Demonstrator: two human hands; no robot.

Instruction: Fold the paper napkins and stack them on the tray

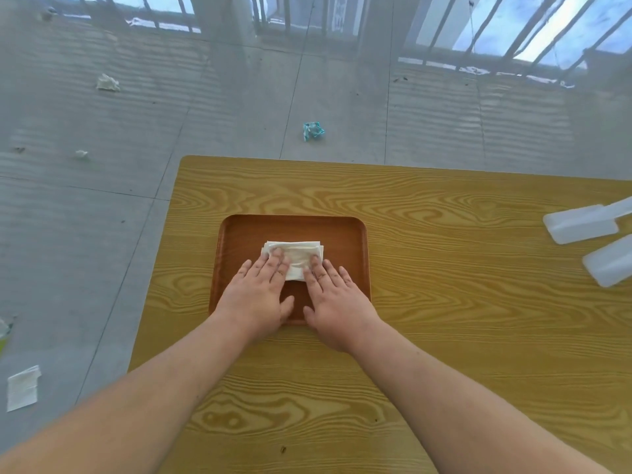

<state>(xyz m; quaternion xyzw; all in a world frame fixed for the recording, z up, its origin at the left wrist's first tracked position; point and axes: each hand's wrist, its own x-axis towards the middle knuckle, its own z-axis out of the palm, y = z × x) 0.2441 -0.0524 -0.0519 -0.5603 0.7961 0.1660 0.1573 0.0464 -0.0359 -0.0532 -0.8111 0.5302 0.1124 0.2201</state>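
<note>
Both forearms reach over the wood-grain table (444,302) to the tray (342,230), where the left hand (254,295) and right hand (337,302) lie flat, fingers straight, pressing the near edge of the napkins (297,251) stacked in the tray's middle. White plastic pieces (579,224) sit at the table's right edge. Beyond, the grey floor (102,200) holds a teal scrap (313,131), a white wad (107,83) and a flat napkin (22,388), with a railing (478,29) at the far side
</note>
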